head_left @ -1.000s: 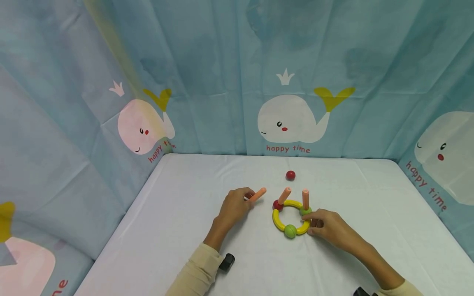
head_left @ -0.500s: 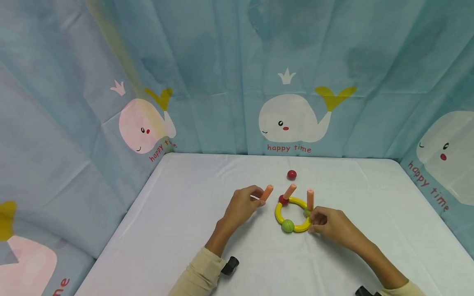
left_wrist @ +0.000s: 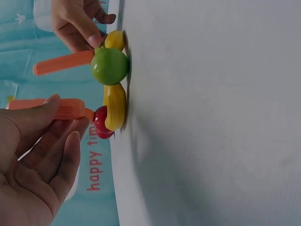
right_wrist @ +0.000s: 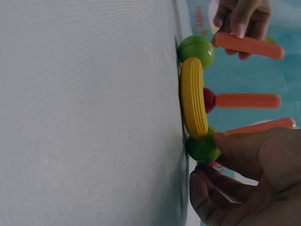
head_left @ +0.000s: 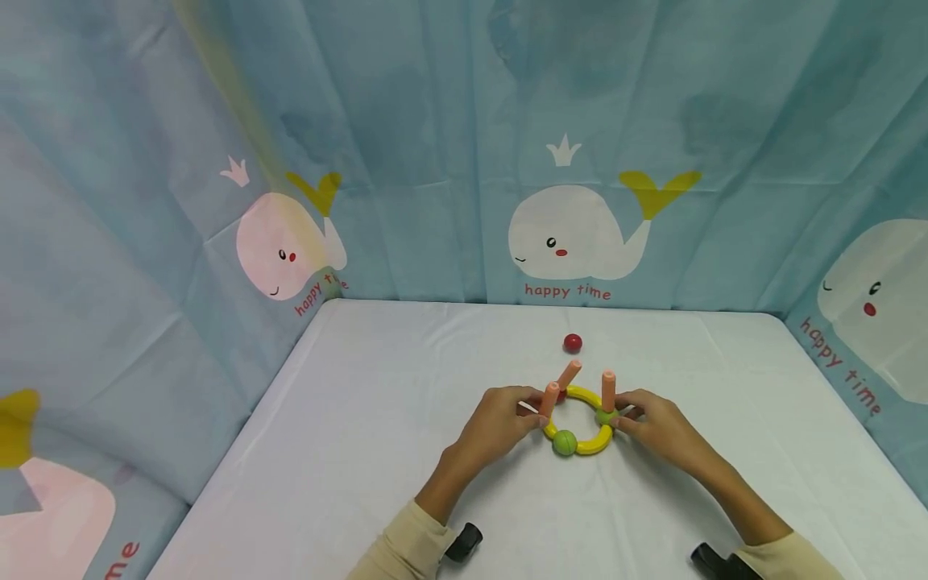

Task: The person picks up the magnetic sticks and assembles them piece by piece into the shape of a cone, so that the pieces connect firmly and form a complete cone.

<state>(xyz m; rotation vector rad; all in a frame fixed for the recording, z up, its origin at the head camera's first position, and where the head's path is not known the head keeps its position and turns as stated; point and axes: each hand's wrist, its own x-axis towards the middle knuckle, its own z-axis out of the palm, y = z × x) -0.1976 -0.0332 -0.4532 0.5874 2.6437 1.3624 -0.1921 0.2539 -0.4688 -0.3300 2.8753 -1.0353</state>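
Observation:
My left hand [head_left: 500, 423] pinches an orange stick [head_left: 550, 398] between thumb and fingers, upright beside the left side of a ring. Yellow curved pieces [right_wrist: 193, 96] joined by balls make up this ring, which lies on the white table. My right hand [head_left: 656, 423] grips the green ball [right_wrist: 203, 149] on the ring's right side. A second orange stick [head_left: 608, 391] stands up from that ball. Another orange stick [right_wrist: 249, 100] rises from a red ball [right_wrist: 209, 100] at the far left. At the front sits another green ball [head_left: 565, 442] with no stick on it.
A loose red ball [head_left: 573, 343] lies behind the ring. Blue curtains [head_left: 413, 225] printed with whales hang beyond the table [head_left: 377, 387] at the back and sides. Each wrist carries a black camera [head_left: 464, 543].
My left hand has moved right with its orange stick, from left of the ring to its left edge. The ring has shifted slightly, while my right hand has stayed at its right side.

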